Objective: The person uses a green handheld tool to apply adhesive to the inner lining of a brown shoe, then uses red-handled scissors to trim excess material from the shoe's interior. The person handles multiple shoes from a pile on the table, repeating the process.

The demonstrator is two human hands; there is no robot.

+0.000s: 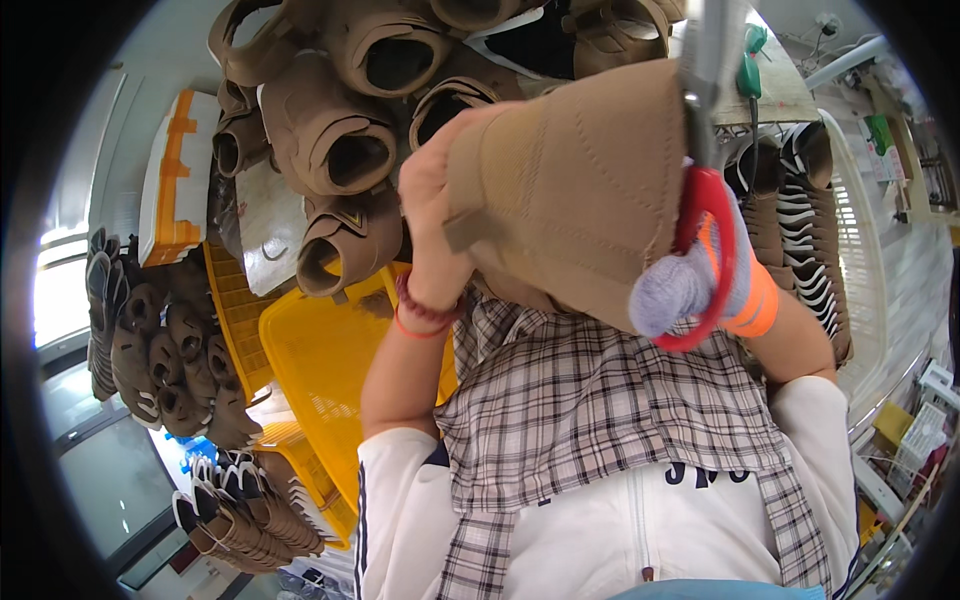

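My left hand (432, 190) is closed round a tan-brown shoe upper (570, 180), lifted close in front of my chest. Stitch lines run over its side, and a short strap tab sticks out near my wrist. In my right hand (680, 285), which wears a grey glove with an orange cuff, is a pair of red-handled scissors (727, 270). My thumb lies against the loop, while the other fingers are mostly hidden. The blurred metal blades point upward along the upper's right edge; whether they touch it I cannot tell.
Many similar brown uppers (330, 130) are heaped on the table beyond. Yellow plastic baskets (320, 350) stand at my left, near stacked uppers (245, 510). More stacked uppers (800, 240) sit in a white basket (862, 235) at right. A green-handled tool (750, 70) lies on the table.
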